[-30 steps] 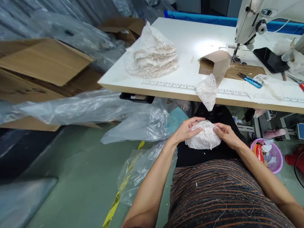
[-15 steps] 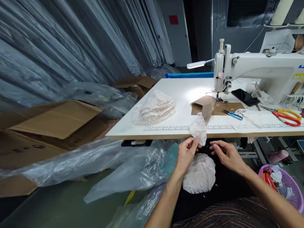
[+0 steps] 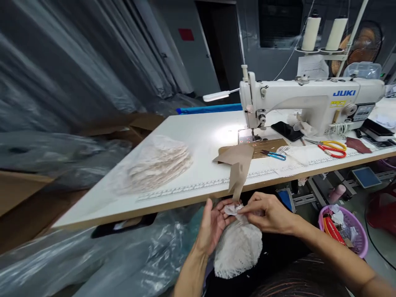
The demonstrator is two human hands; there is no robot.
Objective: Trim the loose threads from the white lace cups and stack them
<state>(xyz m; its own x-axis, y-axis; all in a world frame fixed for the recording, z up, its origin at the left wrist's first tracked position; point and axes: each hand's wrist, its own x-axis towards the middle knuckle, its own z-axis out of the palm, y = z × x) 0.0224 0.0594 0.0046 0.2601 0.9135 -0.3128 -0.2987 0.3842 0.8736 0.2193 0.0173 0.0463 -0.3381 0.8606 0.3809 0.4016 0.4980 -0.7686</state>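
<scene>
My left hand (image 3: 213, 227) is palm up at the table's front edge, thumb apart and fingers stretched under a small white lace piece (image 3: 232, 209). My right hand (image 3: 269, 211) pinches that piece from the right. A beige fabric strip (image 3: 239, 171) hangs over the table edge down to the lace; whether the two are joined I cannot tell. Just below both hands, a bundle of white lace pieces (image 3: 238, 251) lies on my dark-clad lap. The strip's far end lies in front of the white sewing machine's needle (image 3: 253, 133).
A lace stack (image 3: 161, 165) lies left on the white table (image 3: 204, 132). Blue thread snips (image 3: 274, 155), a black phone (image 3: 287, 131) and red-and-yellow scissors (image 3: 332, 147) lie to the right. A purple basket (image 3: 360, 231) stands below, and plastic-covered goods (image 3: 139, 255) lie at left.
My right hand has come in and taken hold of the lace. My left hand has turned palm up and opened. The lace has moved off the table edge, and the view has swung right.
</scene>
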